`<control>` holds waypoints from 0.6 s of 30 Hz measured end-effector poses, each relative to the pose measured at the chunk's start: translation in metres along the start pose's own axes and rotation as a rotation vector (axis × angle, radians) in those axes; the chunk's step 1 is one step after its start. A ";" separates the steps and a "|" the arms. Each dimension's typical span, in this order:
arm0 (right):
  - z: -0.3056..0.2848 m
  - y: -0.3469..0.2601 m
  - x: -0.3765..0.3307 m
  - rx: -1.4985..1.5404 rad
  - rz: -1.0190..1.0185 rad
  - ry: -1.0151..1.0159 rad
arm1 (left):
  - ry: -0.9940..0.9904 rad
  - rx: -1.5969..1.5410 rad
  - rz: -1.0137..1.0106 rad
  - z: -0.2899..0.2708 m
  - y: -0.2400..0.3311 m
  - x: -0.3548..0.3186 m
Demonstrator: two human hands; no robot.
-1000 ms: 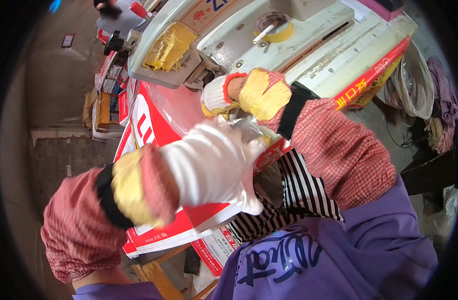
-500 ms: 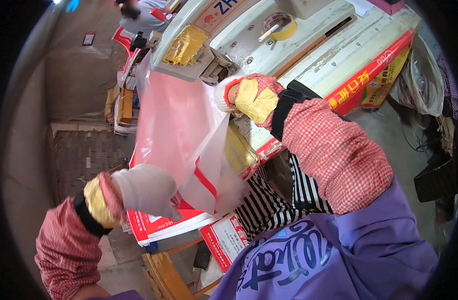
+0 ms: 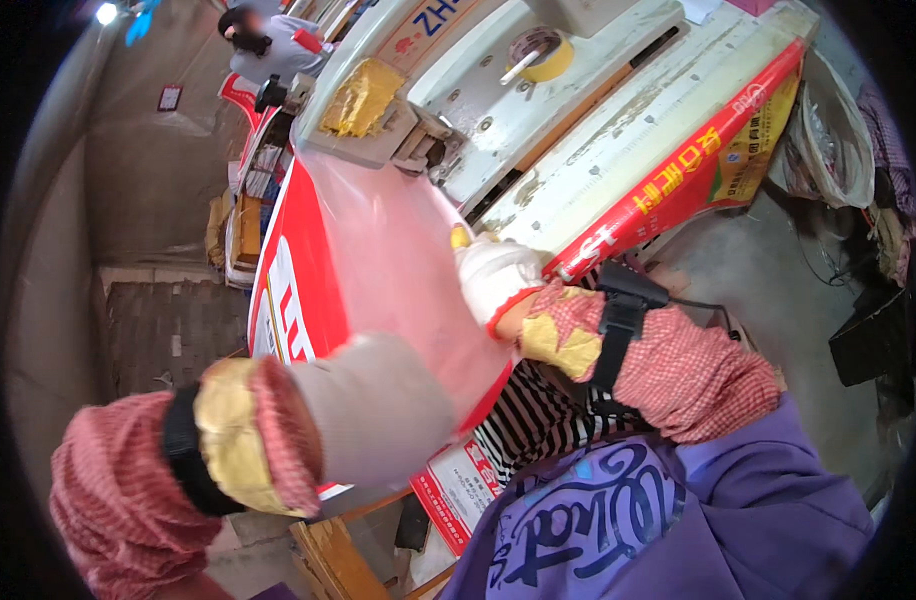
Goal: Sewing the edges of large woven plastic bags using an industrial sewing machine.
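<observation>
A pale, translucent plastic bag (image 3: 393, 240) with red printed panels lies below the head of a grey-white industrial sewing machine (image 3: 368, 135). My right hand (image 3: 498, 278), in a white glove with a yellow-wrapped fingertip, is closed at the bag's right edge, just below the machine's foot area. My left hand (image 3: 383, 410), also gloved in white, rests over the near part of the bag. It is smeared by motion and its fingers are hidden. Red checked sleeves and black straps cover both forearms.
A roll of yellow tape (image 3: 540, 55) with a white stick sits on the machine bed. A red and yellow printed sheet (image 3: 678, 180) covers the table's front edge. Below stand a wooden stool (image 3: 328, 555) and a stack of red-white bags (image 3: 453, 490). Another person (image 3: 268, 45) is far left.
My right hand has moved down and right, away from the machine's head. My left hand has moved right, over the bag. The bag now lies flatter, with its red panel showing at left.
</observation>
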State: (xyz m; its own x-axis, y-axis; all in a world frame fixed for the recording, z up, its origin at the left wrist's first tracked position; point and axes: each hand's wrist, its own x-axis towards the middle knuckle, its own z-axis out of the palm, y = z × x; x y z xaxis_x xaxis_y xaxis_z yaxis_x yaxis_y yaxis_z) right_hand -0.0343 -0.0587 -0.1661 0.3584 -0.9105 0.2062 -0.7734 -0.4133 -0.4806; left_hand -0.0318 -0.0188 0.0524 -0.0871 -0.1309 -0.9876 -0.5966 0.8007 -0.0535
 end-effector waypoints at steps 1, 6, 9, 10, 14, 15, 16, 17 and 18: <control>-0.002 0.001 0.007 0.094 0.071 -0.044 | -0.085 0.058 -0.030 -0.006 0.000 -0.008; -0.012 -0.009 0.034 0.467 0.335 -0.383 | -0.084 0.041 0.079 0.014 0.002 0.027; 0.011 -0.024 0.047 0.312 0.221 -0.366 | 0.065 -0.261 -0.018 0.025 -0.022 0.054; 0.015 -0.023 0.050 0.251 0.202 -0.349 | 0.153 -0.258 0.076 0.017 -0.035 0.051; 0.040 -0.030 0.072 0.029 0.070 -0.315 | -0.150 0.051 -0.179 -0.001 -0.066 0.024; 0.044 -0.029 0.074 -0.027 0.044 -0.311 | -0.151 0.054 -0.171 0.004 -0.063 0.027; 0.048 -0.027 0.077 -0.081 0.017 -0.308 | -0.051 0.026 -0.159 0.018 -0.052 0.031; 0.043 -0.027 0.080 -0.078 0.020 -0.314 | 0.045 -0.004 -0.149 0.037 -0.037 0.033; 0.034 -0.027 0.084 0.024 -0.106 -0.426 | 0.141 -0.036 -0.142 0.057 -0.023 0.035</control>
State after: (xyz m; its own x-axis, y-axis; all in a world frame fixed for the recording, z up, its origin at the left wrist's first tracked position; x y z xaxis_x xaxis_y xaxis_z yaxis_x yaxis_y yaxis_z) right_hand 0.0341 -0.1236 -0.1651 0.6230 -0.7741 -0.1121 -0.7101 -0.4996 -0.4961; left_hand 0.0247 -0.0086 0.0111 -0.1089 -0.3236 -0.9399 -0.6390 0.7471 -0.1832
